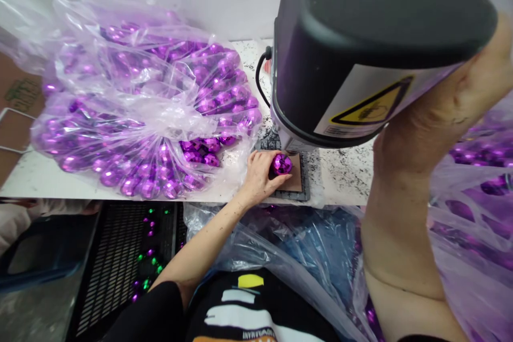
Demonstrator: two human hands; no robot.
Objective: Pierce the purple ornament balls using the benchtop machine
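Note:
My left hand [259, 177] is closed round a shiny purple faceted ball [282, 164], with the thumb on its near side and the fingers behind it. The ball is over a brown square pad [295, 173] on a dark base plate [305, 192], beneath the head of a black machine [344, 96]. High on the right, my right hand [476, 77] is against the side of the machine head; its fingers are hidden behind the housing, so their grip does not show. A yellow warning label [372, 104] is on the machine's front.
A large clear plastic bag [160, 112] full of purple balls covers the left of the white, speckled table [348, 176]. More bagged purple balls [481, 157] are at far right. Below left stands a black crate [116, 256] with green and purple beads. Plastic sheeting [312, 246] lies across my lap.

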